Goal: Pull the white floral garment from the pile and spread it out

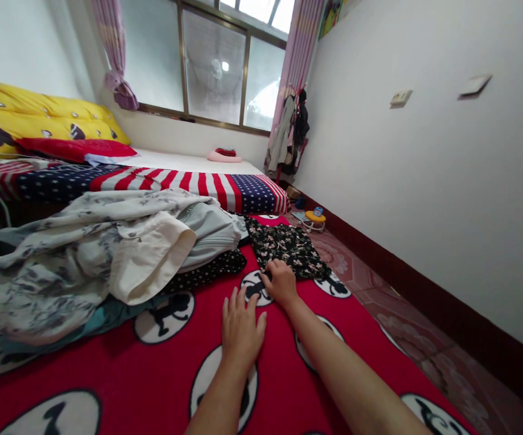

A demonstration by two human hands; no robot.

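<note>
Your right hand [280,283] touches the near edge of the black floral garment [283,248] on the red printed bedspread [107,380], grip unclear, while your left hand [243,323] lies flat, apart from it; a hasty drag could rumple the grey floral clothes pile [75,266] alongside.

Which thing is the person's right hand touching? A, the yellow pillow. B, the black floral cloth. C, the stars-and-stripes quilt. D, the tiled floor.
B. The fingertips of the right hand are at the lower edge of the black floral cloth, while the left hand lies flat on the red blanket.
</note>
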